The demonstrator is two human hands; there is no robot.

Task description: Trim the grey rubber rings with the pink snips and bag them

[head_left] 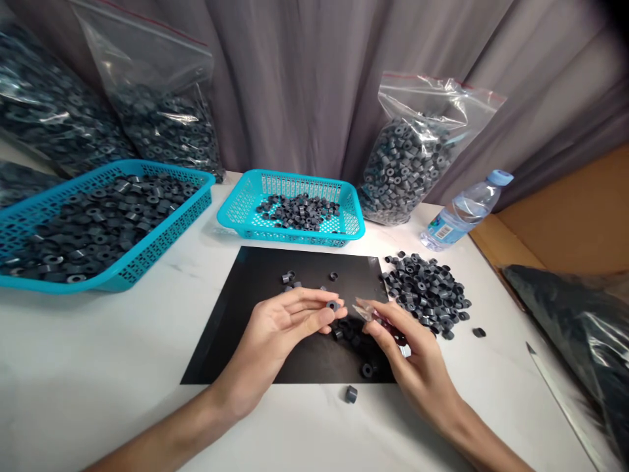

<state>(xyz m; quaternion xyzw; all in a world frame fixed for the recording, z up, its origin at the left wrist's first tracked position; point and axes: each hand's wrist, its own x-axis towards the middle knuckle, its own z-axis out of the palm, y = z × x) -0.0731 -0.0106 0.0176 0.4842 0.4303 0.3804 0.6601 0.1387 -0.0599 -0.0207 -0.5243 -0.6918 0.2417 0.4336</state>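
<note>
My left hand (285,331) pinches a small dark grey plastic ring (333,305) between thumb and fingertips, its hole turned toward me. Just to the right, my right hand (413,347) is closed around a small hand tool (364,312) with a pale, shiny pointed tip; the fingers cover most of its handle, and I cannot make out its exact kind. Tool tip and ring are a short gap apart. Both hands are over a black mat (226,328). Several loose rings (367,370) lie on the mat, some partly hidden by my hands.
A heap of grey rings (427,288) lies right of the mat. Behind it are a turquoise basket (295,235) with rings, a zip bag of rings (407,157) and a water bottle (462,213). A fuller basket (167,229) stands left. One ring (350,394) lies in front.
</note>
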